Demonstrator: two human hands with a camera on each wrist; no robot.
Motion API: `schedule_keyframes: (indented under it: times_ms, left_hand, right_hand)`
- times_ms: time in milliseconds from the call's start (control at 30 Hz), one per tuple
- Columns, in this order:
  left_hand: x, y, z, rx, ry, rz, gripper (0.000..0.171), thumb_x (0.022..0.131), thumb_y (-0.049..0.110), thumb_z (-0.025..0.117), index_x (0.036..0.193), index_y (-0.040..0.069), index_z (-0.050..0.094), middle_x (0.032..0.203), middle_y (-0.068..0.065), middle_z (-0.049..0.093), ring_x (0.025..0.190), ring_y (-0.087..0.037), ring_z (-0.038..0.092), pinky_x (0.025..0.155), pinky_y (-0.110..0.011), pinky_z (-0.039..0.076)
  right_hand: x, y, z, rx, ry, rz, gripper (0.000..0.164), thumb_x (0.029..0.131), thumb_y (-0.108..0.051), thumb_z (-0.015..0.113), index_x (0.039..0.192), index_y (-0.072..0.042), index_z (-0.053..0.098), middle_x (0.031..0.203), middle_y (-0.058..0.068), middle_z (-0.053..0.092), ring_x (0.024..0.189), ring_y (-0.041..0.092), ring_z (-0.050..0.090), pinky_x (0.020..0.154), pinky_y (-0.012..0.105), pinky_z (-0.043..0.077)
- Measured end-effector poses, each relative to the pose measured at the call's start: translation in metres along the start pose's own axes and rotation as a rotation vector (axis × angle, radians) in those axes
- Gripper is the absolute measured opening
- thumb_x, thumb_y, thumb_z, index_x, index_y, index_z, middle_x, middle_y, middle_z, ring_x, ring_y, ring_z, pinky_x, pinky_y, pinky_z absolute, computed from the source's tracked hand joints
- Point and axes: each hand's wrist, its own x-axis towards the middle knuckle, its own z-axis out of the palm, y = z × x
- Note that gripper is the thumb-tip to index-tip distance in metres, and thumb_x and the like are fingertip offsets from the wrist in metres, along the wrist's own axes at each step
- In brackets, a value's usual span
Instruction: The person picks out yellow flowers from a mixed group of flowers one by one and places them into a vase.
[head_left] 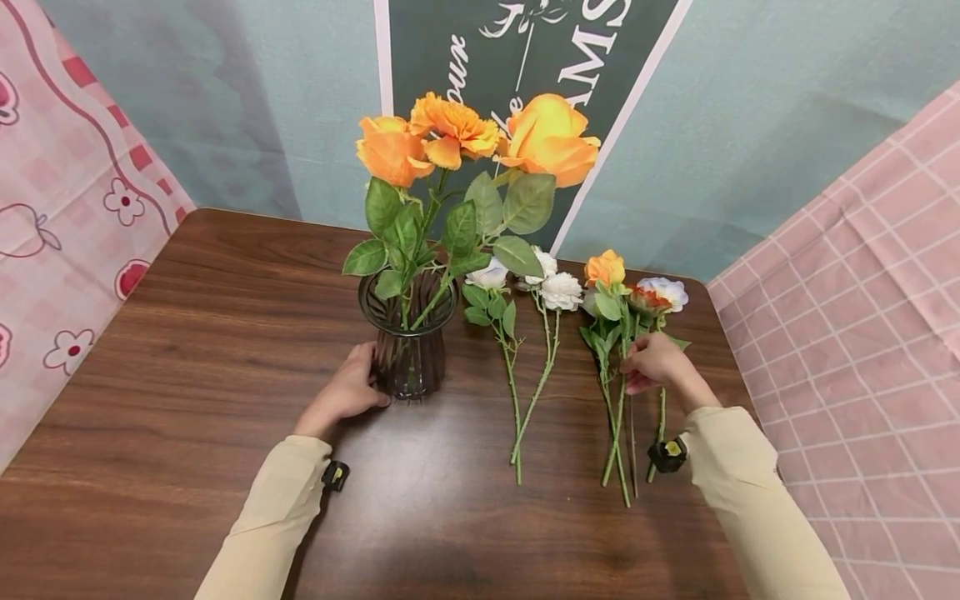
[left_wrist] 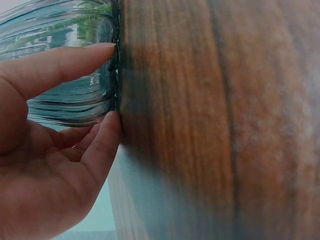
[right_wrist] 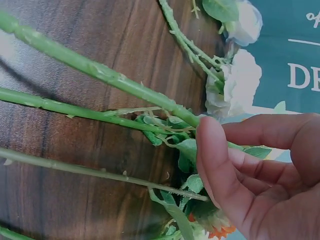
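A dark, see-through ribbed vase (head_left: pixel 408 367) stands upright on the table, holding several tall flowers with orange blooms (head_left: pixel 453 133) and green leaves. My left hand (head_left: pixel 348 387) grips its lower part, thumb on the near side. In the left wrist view, thumb and fingers lie round the ribbed glass close to its base. On the right, my right hand (head_left: pixel 656 364) pinches a green flower stem (right_wrist: pixel 105 74) between thumb and index finger. This stem seems to lead to the yellow-orange rose (head_left: pixel 604 268); leaves and fingers partly hide the join.
Between vase and right hand lie white flowers (head_left: pixel 561 292) and a pale bluish one (head_left: pixel 489 273), stems toward me. Beside the right hand are an orange-and-lilac bloom (head_left: pixel 662 294) and more stems. Fabric walls (head_left: pixel 855 333) border the wooden table (head_left: pixel 187 375).
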Motion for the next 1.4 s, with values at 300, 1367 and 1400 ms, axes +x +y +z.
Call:
schedule_keyframes:
  times_ms: [300,1367,1400]
  left_hand:
    - [-0.001,0.0,0.0,0.008,0.005,0.012,0.078,0.058,0.001,0.072,0.124,-0.013,0.033,0.119,-0.03,0.038,0.108,-0.039,0.04,0.094,-0.049,0.034]
    - [-0.001,0.003,-0.001,-0.004,-0.005,0.0,0.081,0.059,-0.001,0.071,0.127,-0.015,0.03,0.124,-0.032,0.035,0.112,-0.041,0.039,0.096,-0.048,0.033]
    - [-0.001,0.003,-0.001,-0.002,-0.004,0.001,0.081,0.059,-0.001,0.071,0.127,-0.015,0.03,0.123,-0.032,0.035,0.112,-0.041,0.039,0.096,-0.048,0.033]
  right_hand:
    - [-0.008,-0.006,-0.004,0.033,-0.001,-0.048,0.007,0.082,0.008,0.051,0.081,0.007,0.044,0.061,0.011,0.052,0.05,0.02,0.06,0.057,0.035,0.054]
    - [-0.023,-0.019,-0.004,0.373,-0.137,-0.099,0.005,0.085,0.012,0.044,0.089,0.013,0.046,0.073,0.014,0.059,0.061,0.02,0.064,0.065,0.034,0.054]
    - [-0.023,-0.019,-0.003,0.39,-0.137,-0.1,0.005,0.085,0.012,0.045,0.09,0.013,0.046,0.074,0.014,0.06,0.061,0.021,0.064,0.065,0.034,0.054]
